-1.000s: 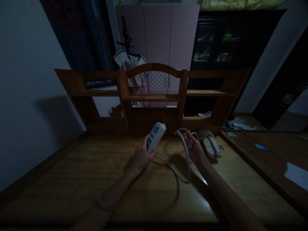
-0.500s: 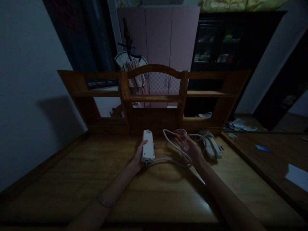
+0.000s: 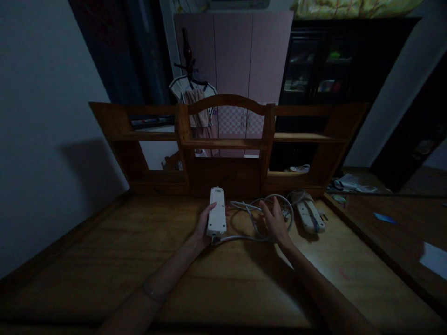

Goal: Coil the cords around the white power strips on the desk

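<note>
My left hand (image 3: 203, 226) is wrapped round a white power strip (image 3: 217, 212), its thumb on the face that has small dark screw holes. From the strip's near end a grey cable (image 3: 240, 237) runs right into loose loops on the wooden desk. Over those loops is my right hand (image 3: 275, 224), with thumb and fingers apart and no firm grip showing. Further right lies a second white power strip (image 3: 308, 217), a cord bundled at its far end and a plug beside it.
A wooden shelf rack (image 3: 223, 143) stands along the desk's back edge. At left is a wall (image 3: 45, 186). Beyond the raised right edge, a blue card (image 3: 384, 218) and a white sheet (image 3: 434, 258) lie on a brown surface.
The cable loops have dropped from my raised right hand down towards the desk. My right hand has turned and its fingers have spread. My left hand still holds the power strip.
</note>
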A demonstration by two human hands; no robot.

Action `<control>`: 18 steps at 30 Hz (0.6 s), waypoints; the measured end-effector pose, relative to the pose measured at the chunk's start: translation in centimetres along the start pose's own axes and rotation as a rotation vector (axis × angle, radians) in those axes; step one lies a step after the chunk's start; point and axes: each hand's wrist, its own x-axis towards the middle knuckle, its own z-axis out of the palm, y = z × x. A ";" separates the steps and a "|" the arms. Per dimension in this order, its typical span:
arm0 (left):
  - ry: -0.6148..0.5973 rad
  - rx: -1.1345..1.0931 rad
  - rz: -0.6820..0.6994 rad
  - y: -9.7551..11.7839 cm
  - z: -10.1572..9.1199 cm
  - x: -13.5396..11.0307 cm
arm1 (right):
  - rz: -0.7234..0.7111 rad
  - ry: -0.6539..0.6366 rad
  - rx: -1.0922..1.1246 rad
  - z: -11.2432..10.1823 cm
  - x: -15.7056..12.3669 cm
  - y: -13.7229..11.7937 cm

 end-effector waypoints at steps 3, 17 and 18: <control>0.016 -0.055 0.034 0.2 -0.8 0.4 | -0.030 -0.079 -0.163 -0.2 -0.3 -0.7; 0.026 -0.018 0.042 0.5 -0.6 0.1 | 0.237 -0.464 -0.136 -1.0 1.0 -2.3; 0.019 -0.001 0.034 0.4 -0.4 0.0 | 0.338 -0.477 0.025 -0.8 1.1 -2.2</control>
